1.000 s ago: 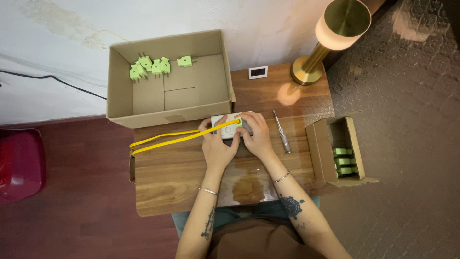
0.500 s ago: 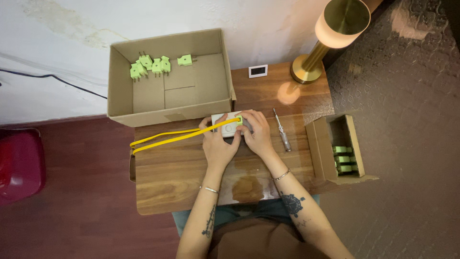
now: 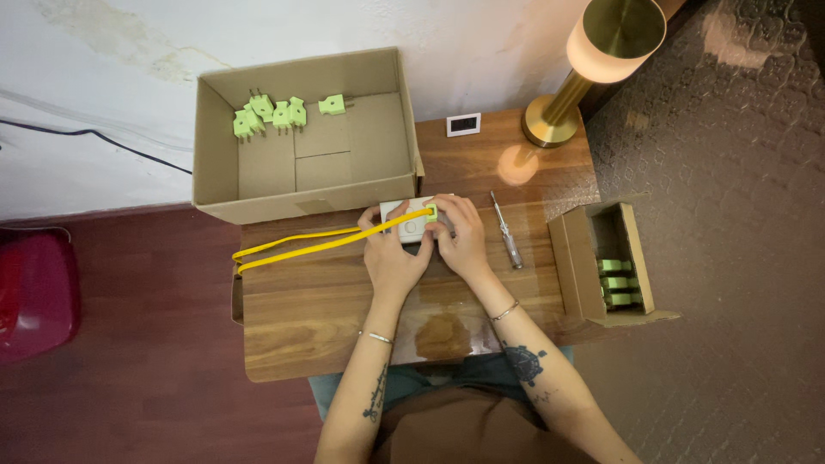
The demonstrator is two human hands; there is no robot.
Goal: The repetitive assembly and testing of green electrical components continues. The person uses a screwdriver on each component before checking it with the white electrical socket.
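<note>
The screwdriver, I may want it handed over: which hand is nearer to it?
Right. The right hand rests just beside the screwdriver, not touching; the left hand is farther off, beyond the white block.

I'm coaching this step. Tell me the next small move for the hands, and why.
Probably press the green plug fully into the white socket block: both hands, left hand and right hand, already clamp the block, and the plug on the yellow cable sits at its top edge.
</note>
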